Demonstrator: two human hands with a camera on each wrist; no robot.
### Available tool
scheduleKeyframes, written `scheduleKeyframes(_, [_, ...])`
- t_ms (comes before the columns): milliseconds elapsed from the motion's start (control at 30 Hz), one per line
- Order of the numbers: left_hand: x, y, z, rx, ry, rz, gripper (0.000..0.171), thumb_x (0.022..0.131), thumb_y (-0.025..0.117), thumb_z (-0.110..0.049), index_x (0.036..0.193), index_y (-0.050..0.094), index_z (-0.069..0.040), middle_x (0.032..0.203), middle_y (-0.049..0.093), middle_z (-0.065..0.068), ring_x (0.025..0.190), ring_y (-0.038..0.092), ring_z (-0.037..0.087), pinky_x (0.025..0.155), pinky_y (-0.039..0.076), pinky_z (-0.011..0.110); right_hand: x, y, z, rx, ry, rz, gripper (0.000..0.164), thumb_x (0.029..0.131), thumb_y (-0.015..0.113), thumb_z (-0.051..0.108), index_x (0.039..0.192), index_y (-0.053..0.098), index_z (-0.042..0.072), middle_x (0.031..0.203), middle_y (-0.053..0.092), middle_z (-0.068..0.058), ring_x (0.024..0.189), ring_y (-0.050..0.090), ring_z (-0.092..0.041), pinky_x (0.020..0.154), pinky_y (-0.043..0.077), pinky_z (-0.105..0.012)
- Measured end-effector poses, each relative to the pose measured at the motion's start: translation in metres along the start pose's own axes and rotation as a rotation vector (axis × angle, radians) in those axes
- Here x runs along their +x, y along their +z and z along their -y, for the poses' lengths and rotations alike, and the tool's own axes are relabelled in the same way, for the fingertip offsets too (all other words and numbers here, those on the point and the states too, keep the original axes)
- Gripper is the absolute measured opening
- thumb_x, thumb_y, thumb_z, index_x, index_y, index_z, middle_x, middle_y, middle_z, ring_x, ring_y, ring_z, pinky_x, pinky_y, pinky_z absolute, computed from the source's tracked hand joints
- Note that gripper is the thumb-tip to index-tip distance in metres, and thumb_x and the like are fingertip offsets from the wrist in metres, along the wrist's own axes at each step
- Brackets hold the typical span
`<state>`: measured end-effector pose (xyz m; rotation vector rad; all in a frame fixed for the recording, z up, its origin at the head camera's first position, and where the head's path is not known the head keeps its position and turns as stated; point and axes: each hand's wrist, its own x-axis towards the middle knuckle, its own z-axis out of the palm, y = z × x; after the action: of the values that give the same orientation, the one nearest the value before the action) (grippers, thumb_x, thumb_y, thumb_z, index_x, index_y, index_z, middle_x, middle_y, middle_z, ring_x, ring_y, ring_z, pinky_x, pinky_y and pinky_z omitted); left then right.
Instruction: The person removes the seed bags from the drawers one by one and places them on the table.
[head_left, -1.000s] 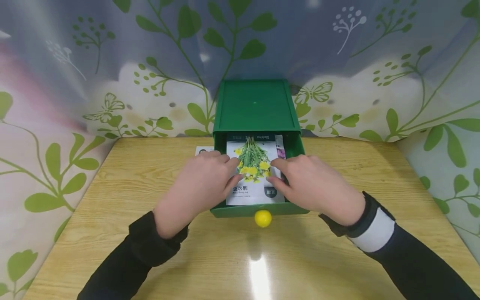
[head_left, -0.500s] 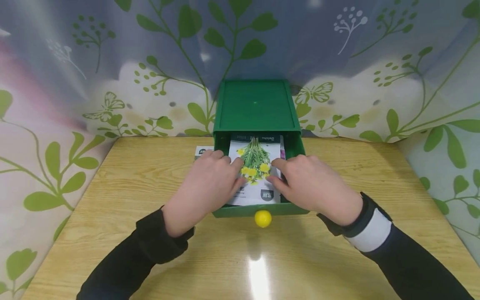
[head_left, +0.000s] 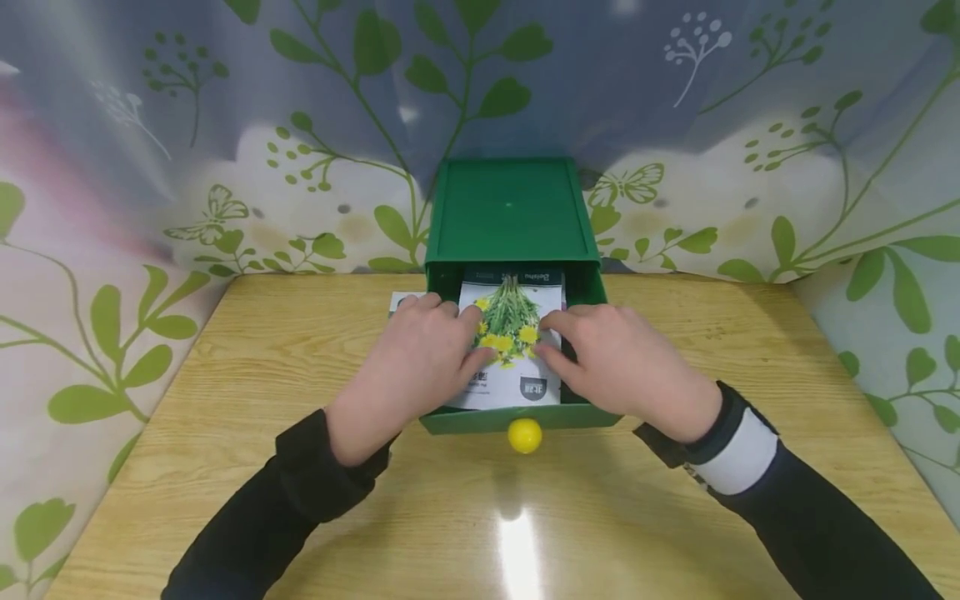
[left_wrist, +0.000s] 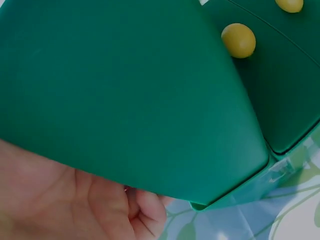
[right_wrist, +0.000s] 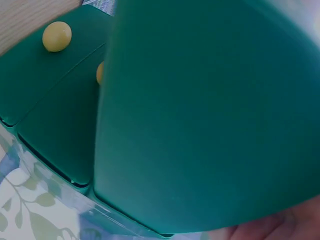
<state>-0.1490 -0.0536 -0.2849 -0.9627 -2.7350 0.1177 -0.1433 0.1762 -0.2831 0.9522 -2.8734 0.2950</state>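
A white packet (head_left: 517, 310) printed with yellow dandelions lies in the pulled-out green drawer (head_left: 480, 421). My left hand (head_left: 420, 354) holds its left side, index finger and thumb over the printed face. At the opposite side my right hand (head_left: 611, 358) has index finger and thumb on its edge. The other fingertips are hidden inside the drawer. A yellow ball knob (head_left: 525, 436) sits on the drawer front. From the left wrist, curled fingers (left_wrist: 147, 212) show behind the drawer's front panel (left_wrist: 125, 100); that panel (right_wrist: 200, 115) mostly hides the hand in the right wrist view.
The green cabinet (head_left: 510, 208) stands at the back of the wooden table (head_left: 292, 367), against a leaf-patterned curtain (head_left: 315, 167). Lower closed drawers with yellow knobs (left_wrist: 238, 40) show in both wrist views. Another white packet (head_left: 399, 302) lies left of the cabinet.
The dandelion packet has shifted slightly right in the drawer, and my left hand has moved right with it. My right hand has barely moved.
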Motion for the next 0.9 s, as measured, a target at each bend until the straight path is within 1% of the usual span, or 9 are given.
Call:
scheduleKeyframes(67, [0.000,0.001,0.001,-0.011,0.003,-0.017,0.036,0.097,0.064,-0.041,0.095,0.068,-0.005,0.075,0.063,0.006,0.071,0.056,0.024,0.071,0.046,0.037,0.000,0.002,-0.002,0.007,-0.008,-0.026,0.025,0.099,0.062,0.025,0.110,0.071,0.004,0.094,0.070,-0.007,0.070,0.062,-0.017,0.063,0.053,-0.038])
scheduleKeyframes(100, [0.000,0.002,0.002,-0.018,0.005,-0.025,0.036,0.097,0.064,-0.041,0.097,0.068,-0.005,0.076,0.063,0.007,0.072,0.057,0.024,0.073,0.047,0.037,0.000,0.003,-0.003,0.008,-0.011,-0.039,0.024,0.099,0.062,0.025,0.109,0.071,0.005,0.094,0.070,-0.007,0.070,0.062,-0.016,0.062,0.053,-0.037])
scheduleKeyframes(233, [0.000,0.003,0.004,-0.075,-0.013,-0.038,0.041,0.097,0.063,-0.042,0.110,0.071,-0.004,0.089,0.066,0.011,0.084,0.060,0.026,0.081,0.047,0.038,0.001,0.006,-0.006,0.017,-0.024,-0.085,0.022,0.098,0.064,0.024,0.103,0.073,0.006,0.092,0.068,-0.005,0.072,0.062,-0.016,0.063,0.053,-0.036])
scheduleKeyframes(333, [0.000,0.003,0.005,-0.165,-0.041,-0.052,0.040,0.098,0.064,-0.039,0.116,0.070,-0.003,0.099,0.067,0.011,0.090,0.059,0.025,0.084,0.046,0.038,0.002,0.008,-0.008,0.029,-0.020,-0.116,0.022,0.097,0.064,0.023,0.103,0.074,0.005,0.091,0.066,-0.005,0.072,0.060,-0.016,0.063,0.053,-0.034])
scheduleKeyframes(467, [0.002,0.005,0.008,-0.319,-0.078,-0.097,0.031,0.096,0.068,-0.031,0.110,0.070,-0.004,0.096,0.066,0.008,0.086,0.057,0.023,0.081,0.047,0.037,0.003,0.010,-0.011,0.057,0.005,-0.163,0.023,0.095,0.067,0.020,0.106,0.074,0.001,0.091,0.064,-0.007,0.069,0.057,-0.016,0.061,0.050,-0.031])
scheduleKeyframes(533, [0.002,0.007,0.009,-0.389,-0.101,-0.132,0.026,0.095,0.070,-0.028,0.106,0.071,-0.004,0.093,0.065,0.007,0.084,0.056,0.023,0.077,0.047,0.036,0.003,0.011,-0.013,0.099,0.017,-0.194,0.023,0.094,0.068,0.018,0.107,0.074,-0.001,0.091,0.063,-0.008,0.068,0.057,-0.016,0.061,0.050,-0.030])
scheduleKeyframes(667, [0.003,0.008,0.011,-0.483,-0.153,-0.184,0.019,0.093,0.073,-0.022,0.100,0.071,-0.005,0.088,0.063,0.005,0.081,0.055,0.023,0.072,0.047,0.035,0.003,0.012,-0.017,0.249,0.065,-0.248,0.021,0.094,0.069,0.015,0.106,0.074,-0.001,0.092,0.065,-0.007,0.070,0.063,-0.014,0.062,0.053,-0.031])
scheduleKeyframes(767, [0.003,0.009,0.012,-0.519,-0.182,-0.200,0.016,0.092,0.073,-0.020,0.100,0.071,-0.006,0.088,0.064,0.004,0.082,0.056,0.021,0.072,0.047,0.035,0.001,0.009,-0.020,0.344,0.111,-0.272,0.020,0.094,0.069,0.016,0.106,0.075,0.001,0.093,0.067,-0.006,0.071,0.066,-0.014,0.063,0.054,-0.032])
scheduleKeyframes(900, [0.001,0.009,0.012,-0.548,-0.197,-0.230,0.014,0.091,0.074,-0.019,0.098,0.072,-0.008,0.086,0.064,0.003,0.080,0.057,0.020,0.071,0.048,0.035,-0.002,0.006,-0.020,0.392,0.148,-0.282,0.020,0.093,0.071,0.017,0.107,0.076,0.004,0.088,0.070,-0.004,0.066,0.064,-0.010,0.058,0.049,-0.031])
